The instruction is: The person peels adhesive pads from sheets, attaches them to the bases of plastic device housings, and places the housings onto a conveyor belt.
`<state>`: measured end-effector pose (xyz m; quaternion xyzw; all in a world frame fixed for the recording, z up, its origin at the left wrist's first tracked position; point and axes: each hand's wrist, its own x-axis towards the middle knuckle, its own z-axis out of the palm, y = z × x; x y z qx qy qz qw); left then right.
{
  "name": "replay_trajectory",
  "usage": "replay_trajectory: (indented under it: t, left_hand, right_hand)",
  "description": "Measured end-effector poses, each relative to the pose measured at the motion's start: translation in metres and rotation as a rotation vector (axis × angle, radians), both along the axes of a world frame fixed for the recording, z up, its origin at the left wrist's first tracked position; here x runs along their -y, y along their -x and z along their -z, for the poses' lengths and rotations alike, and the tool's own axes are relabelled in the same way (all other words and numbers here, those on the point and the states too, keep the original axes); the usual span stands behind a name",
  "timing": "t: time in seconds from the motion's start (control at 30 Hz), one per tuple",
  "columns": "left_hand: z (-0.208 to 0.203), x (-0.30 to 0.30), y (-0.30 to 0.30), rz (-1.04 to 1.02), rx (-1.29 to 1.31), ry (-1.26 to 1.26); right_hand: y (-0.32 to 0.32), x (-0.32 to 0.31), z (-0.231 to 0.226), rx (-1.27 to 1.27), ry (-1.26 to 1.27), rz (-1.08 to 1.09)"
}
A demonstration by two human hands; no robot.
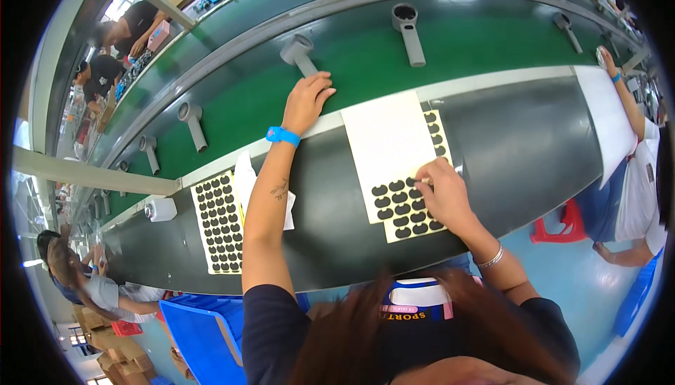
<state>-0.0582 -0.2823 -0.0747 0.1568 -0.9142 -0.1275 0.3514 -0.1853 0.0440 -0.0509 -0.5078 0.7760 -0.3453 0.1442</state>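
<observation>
My left hand (308,101), with a blue band at its wrist, reaches over the green conveyor belt. Its bent fingers close over the handle end of a grey handheld fan (297,49); the thumb is hidden. On the dark worktable, my right hand (444,191) pinches at a black rounded sticker near the edge of a pale sticker sheet (378,225). Rows of black stickers show on that sheet, and more show on a sheet (437,132) partly beneath a blank cream sheet (387,128).
Another sticker sheet (218,223) lies left of my left forearm, beside white paper (245,177) and a small white container (161,209). More fans, including one grey fan (410,37), lie along the belt (358,40). Co-workers sit at both ends. A slanting pale bar (91,170) crosses the left side.
</observation>
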Motion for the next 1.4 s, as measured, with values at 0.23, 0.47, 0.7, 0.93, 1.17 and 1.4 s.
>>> replay_trajectory:
  t: [0.23,0.47,0.7,0.93,1.17,1.4]
  left_hand:
    - [-0.045,-0.036,0.065,-0.221,0.073,0.001]
    - [-0.037,-0.057,0.187,-0.335,0.249,-0.395]
    - [-0.023,-0.028,0.169,-0.171,-0.481,-1.056]
    - [-0.128,-0.133,0.058,0.160,-0.676,-0.911]
    - [-0.081,-0.225,-0.041,0.208,-0.463,-0.674]
    - [-0.076,-0.261,-0.054,0.193,-0.410,-0.891]
  right_hand:
    - [0.013,0.001,-0.016,0.053,-0.029,-0.084]
    - [0.026,0.002,-0.016,0.212,0.036,-0.055]
    - [0.025,-0.015,-0.025,0.241,0.233,0.015]
    - [0.022,-0.029,-0.061,0.432,0.333,0.118]
    - [0.008,-0.036,-0.089,0.541,0.353,-0.140]
    - [-0.022,-0.029,-0.102,0.757,0.364,-0.278]
